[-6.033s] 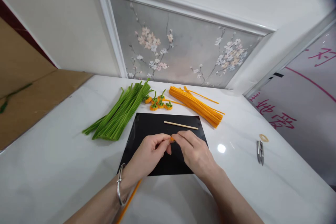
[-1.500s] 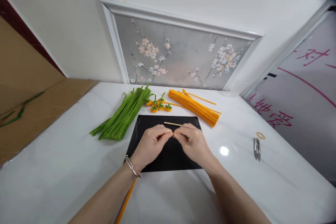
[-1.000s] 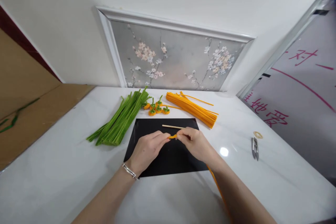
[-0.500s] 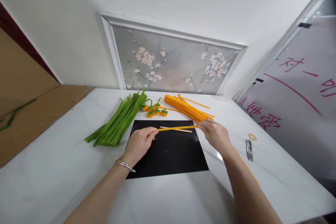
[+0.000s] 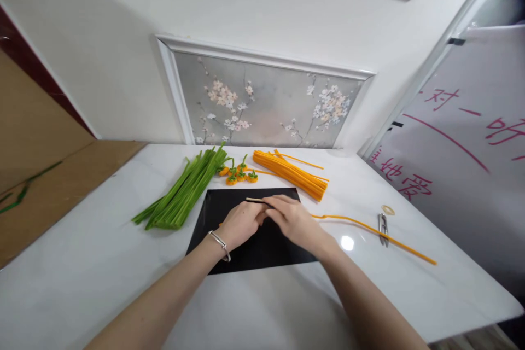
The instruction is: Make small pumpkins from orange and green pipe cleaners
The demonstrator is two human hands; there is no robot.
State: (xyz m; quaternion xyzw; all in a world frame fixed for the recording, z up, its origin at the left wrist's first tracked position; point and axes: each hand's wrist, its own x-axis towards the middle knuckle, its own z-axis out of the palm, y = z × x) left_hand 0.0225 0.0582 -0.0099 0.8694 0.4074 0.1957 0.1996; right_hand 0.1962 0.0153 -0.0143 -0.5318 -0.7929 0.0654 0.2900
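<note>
Over the black mat point(image 5: 254, 260), my two hands meet with their fingers closed and touching. My left hand point(image 5: 241, 224), with a silver bangle at the wrist, and my right hand point(image 5: 295, 224) pinch an orange pipe cleaner point(image 5: 369, 227). Its long end runs out to the right from under my right hand, across the table. A short orange bit shows beside my left hand. A thin pale stick point(image 5: 254, 199) lies at the fingertips; its other part is hidden behind my hands, as is the middle of the pipe cleaner.
Green pipe cleaners point(image 5: 184, 191) lie bundled at the left, an orange bundle point(image 5: 291, 175) at the back right. Several small orange and green pieces point(image 5: 238, 174) sit between them. Thread snips point(image 5: 383, 229) lie partly under the pipe cleaner, near a tan ring point(image 5: 388, 210).
My hands have come together over the mat from being apart, the right moving left. The pipe cleaner, earlier stretched between them, now trails out to the right across the snips.
</note>
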